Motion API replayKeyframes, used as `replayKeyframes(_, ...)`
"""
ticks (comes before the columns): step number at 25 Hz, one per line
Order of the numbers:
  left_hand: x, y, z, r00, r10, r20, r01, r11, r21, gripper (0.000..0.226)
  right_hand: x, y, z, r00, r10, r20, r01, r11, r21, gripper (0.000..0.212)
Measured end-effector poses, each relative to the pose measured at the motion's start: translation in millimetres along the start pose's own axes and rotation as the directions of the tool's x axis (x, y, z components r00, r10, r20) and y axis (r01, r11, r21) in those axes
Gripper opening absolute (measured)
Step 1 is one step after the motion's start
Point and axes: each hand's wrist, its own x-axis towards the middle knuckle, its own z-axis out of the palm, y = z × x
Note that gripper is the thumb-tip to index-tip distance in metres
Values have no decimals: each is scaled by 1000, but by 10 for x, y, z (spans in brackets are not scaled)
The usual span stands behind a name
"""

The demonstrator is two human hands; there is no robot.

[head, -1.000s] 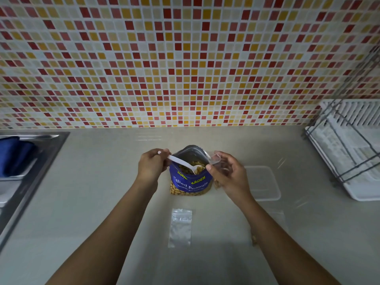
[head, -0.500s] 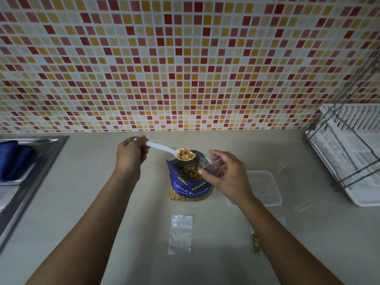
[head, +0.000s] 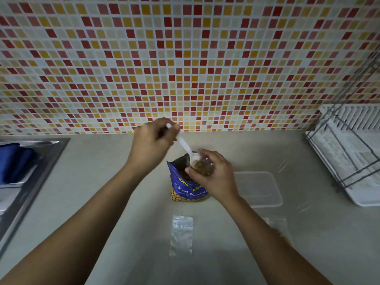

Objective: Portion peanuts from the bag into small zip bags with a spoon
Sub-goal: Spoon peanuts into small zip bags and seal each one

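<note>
A blue bag of salted peanuts [head: 188, 189] stands open on the counter. My right hand [head: 213, 175] holds a small clear zip bag [head: 203, 167] with peanuts in it over the blue bag's mouth. My left hand [head: 153, 144] grips the handle of a white plastic spoon [head: 186, 148], tilted down so that its bowl is at the zip bag's opening. An empty small zip bag [head: 182, 234] lies flat on the counter nearer to me. Another clear bag [head: 284, 231] shows partly behind my right forearm.
A clear plastic lid or container [head: 259, 189] lies right of the peanut bag. A white dish rack [head: 349, 153] with wire frame stands at the far right. A steel sink [head: 30, 173] with a blue cloth [head: 12, 161] is at the left. The tiled wall rises behind.
My left hand lifted the spoon with peanuts out of the blue bag, moved it right and tipped it down into the small zip bag held by my right hand.
</note>
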Motion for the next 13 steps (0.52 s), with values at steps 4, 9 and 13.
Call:
replayKeyframes(4, -91, 255, -192, 938, 347, 12, -341, 912, 228, 22, -8, -7, -9, 998, 65, -7, -64, 994, 91, 54)
replayKeyframes(9, 29, 122, -278, 976, 69, -206, -60, 997, 52, 19, -72, 58, -102, 988, 138, -69, -127, 982, 139, 62)
replayKeyframes(13, -122, -409, 114, 976, -216, -38, 216, 976, 0, 17, -138, 26, -246, 963, 253, -95, -212, 925, 315, 49)
